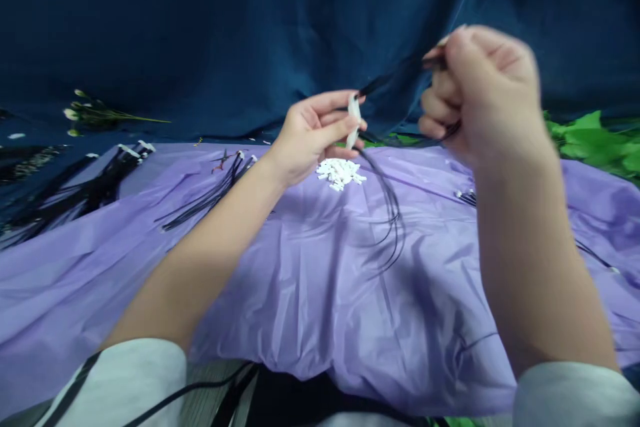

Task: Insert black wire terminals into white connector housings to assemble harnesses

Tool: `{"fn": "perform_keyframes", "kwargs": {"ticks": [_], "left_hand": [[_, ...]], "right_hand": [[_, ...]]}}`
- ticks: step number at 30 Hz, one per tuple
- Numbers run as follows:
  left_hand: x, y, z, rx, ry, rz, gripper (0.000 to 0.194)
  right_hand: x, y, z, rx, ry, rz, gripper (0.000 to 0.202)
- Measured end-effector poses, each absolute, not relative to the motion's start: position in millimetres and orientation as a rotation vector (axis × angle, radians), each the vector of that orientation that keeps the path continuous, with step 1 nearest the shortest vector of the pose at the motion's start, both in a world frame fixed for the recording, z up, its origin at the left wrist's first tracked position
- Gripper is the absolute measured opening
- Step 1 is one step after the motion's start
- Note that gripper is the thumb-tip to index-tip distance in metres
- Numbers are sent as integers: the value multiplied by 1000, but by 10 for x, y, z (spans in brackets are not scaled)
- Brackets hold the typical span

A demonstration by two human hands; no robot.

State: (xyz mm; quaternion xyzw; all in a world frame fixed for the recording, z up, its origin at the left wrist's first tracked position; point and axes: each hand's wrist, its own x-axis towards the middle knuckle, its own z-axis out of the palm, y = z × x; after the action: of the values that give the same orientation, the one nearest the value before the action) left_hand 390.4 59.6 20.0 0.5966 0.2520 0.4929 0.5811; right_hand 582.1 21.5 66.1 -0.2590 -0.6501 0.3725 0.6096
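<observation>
Above the purple cloth, my left hand [320, 130] pinches a slim white piece [353, 119] upright between thumb and fingers. Thin black cords [393, 203] run at this piece, and their loose lengths hang in a curve below it. Higher and to the right, my right hand [480, 87] is closed on the other stretch of the black cords, blurred by motion. Between both hands the cords slant upward to the right. Just under my left hand, a pile of small white pieces [340, 173] lies on the cloth.
Purple cloth [320, 260] covers the table. Bundles of black cords with white ends [107, 177] lie at the left, and more cords [467, 198] at the right. A flower sprig [100, 112] and green leaves [595, 140] flank the back, before a dark blue curtain [200, 27].
</observation>
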Motion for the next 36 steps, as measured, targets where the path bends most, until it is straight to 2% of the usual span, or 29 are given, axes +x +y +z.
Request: {"fn": "perform_keyframes", "kwargs": {"ticks": [4, 7, 10, 14, 16, 19, 26, 32, 36], "left_hand": [[4083, 467, 480, 1369, 562, 1256, 39], [4137, 393, 295, 1293, 547, 1235, 36], [4075, 349, -186, 1218, 583, 1126, 38], [3869, 288, -871, 1086, 786, 936, 36], [3764, 256, -1100, 1043, 833, 858, 36], [3656, 220, -1280, 991, 871, 788, 36], [3619, 232, -1338, 924, 905, 727, 35], [3638, 235, -1301, 910, 897, 670, 40], [3677, 184, -1280, 893, 870, 726, 29]], "right_hand": [[5865, 34, 1018, -609, -1584, 571, 21], [5887, 46, 899, -660, -1557, 544, 20], [5858, 149, 353, -775, -1438, 776, 19], [5719, 200, -622, -1023, -1040, 1077, 34], [5631, 165, -978, -1046, -1006, 1114, 36], [5517, 100, -1262, -1062, -974, 1124, 38], [5436, 138, -1451, -1037, -891, 1177, 34], [5457, 168, -1429, -976, -895, 1193, 31], [5447, 142, -1360, -939, -983, 1139, 28]]}}
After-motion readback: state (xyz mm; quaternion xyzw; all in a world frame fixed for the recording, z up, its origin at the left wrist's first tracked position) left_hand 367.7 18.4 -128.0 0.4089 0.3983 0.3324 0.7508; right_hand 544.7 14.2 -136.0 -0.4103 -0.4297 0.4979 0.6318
